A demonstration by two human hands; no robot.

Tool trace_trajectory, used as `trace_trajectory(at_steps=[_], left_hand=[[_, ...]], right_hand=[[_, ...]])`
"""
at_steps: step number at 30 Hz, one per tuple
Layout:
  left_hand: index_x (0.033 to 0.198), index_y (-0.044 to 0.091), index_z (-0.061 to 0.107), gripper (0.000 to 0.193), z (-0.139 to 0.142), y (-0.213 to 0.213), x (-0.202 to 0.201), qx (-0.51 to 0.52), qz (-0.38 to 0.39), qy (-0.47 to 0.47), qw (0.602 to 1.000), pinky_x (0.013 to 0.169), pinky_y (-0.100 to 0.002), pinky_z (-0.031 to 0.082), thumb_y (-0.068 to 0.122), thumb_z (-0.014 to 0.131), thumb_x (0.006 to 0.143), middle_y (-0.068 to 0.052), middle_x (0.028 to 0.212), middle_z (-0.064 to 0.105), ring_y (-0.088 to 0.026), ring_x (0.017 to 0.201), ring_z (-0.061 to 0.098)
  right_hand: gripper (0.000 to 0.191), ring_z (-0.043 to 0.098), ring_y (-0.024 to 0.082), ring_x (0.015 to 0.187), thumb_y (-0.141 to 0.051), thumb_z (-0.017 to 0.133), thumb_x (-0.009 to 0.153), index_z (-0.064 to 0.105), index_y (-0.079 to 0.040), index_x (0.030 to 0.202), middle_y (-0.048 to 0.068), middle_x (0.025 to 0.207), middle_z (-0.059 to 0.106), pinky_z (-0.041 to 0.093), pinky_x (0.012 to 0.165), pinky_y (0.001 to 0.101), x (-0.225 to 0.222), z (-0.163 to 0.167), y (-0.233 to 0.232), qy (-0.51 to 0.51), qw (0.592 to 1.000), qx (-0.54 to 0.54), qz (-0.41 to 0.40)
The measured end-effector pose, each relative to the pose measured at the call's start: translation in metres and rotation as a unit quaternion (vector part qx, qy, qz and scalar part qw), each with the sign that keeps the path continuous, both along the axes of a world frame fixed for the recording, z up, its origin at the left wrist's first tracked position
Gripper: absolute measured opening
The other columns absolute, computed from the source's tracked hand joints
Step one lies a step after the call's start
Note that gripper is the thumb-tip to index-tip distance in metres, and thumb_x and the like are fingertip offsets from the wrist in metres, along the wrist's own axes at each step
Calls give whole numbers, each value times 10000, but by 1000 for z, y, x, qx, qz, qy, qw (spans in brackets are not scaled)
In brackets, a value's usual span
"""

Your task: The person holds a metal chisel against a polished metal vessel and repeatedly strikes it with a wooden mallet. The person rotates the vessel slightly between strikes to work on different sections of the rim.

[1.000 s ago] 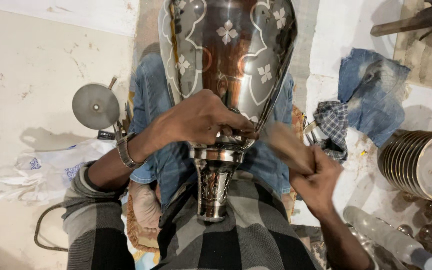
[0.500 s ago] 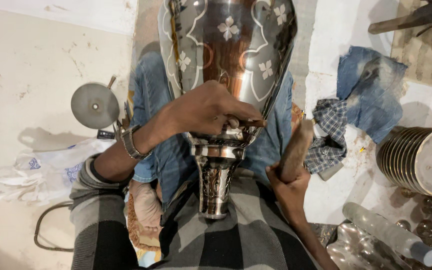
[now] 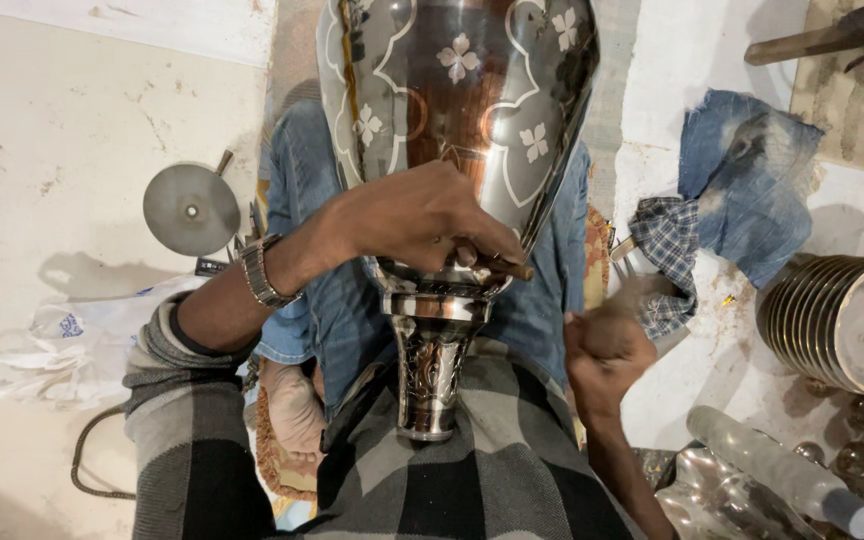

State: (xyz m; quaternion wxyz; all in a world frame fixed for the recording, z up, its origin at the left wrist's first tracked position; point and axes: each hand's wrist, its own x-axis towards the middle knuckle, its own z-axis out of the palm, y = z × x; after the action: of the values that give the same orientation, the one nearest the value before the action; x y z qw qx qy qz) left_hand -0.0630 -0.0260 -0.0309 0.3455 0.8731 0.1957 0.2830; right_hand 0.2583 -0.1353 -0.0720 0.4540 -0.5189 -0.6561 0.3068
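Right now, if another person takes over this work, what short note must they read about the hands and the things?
Left hand: presses a thin chisel-like tool against the lower body of the large metal vase.
Right hand: blurred beside the vase's stem; it seems to grip a wooden handle, not certain.
Vase: lies across the lap, its foot toward the body.
Done: flower patterns are visible on the vase's body.
Left: cannot tell from this view.
Nearby: checked cloth, stacked metal plates.

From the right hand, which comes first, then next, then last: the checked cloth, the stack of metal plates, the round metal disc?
From the right hand:
1. Checked cloth, just above it.
2. Stack of metal plates, at the right edge.
3. Round metal disc, far left on the floor.
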Motion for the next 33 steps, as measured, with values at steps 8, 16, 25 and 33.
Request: trace_trajectory(at_steps=[8, 16, 25, 33], left_hand=[[1253, 214, 757, 633, -2, -6, -2, 2, 29, -4, 1000, 381, -209, 405, -166, 618, 766, 6, 698, 747, -38, 438, 551], [1210, 158, 747, 337, -5, -16, -8, -43, 70, -53, 995, 402, -171, 413, 13, 704, 909, -34, 872, 784, -9, 497, 587], [1205, 135, 748, 367, -4, -32, -14, -87, 146, -29, 985, 362, -176, 360, 18, 721, 858, -46, 891, 798, -17, 382, 512], [1256, 91, 707, 540, -23, -62, -11, -49, 263, -128, 955, 374, -167, 400, -60, 649, 740, -93, 1200, 784, -32, 420, 560]], right_hand=[[211, 579, 121, 636, 124, 718, 709, 586, -19, 793, 31, 705, 604, 473, 602, 291, 5, -2, 11, -122, 990, -73, 15], [177, 576, 150, 675, 110, 678, 745, 584, -40, 744, 58, 758, 613, 464, 611, 289, 3, 7, 29, -88, 990, 41, 104], [191, 599, 137, 590, -10, 724, 827, 575, -99, 748, 31, 656, 578, 485, 555, 284, 0, 31, 54, -126, 984, -51, 116], [227, 582, 241, 520, -77, 709, 623, 661, 6, 828, 100, 633, 613, 451, 527, 391, -13, 97, 108, -377, 889, -147, 214]])
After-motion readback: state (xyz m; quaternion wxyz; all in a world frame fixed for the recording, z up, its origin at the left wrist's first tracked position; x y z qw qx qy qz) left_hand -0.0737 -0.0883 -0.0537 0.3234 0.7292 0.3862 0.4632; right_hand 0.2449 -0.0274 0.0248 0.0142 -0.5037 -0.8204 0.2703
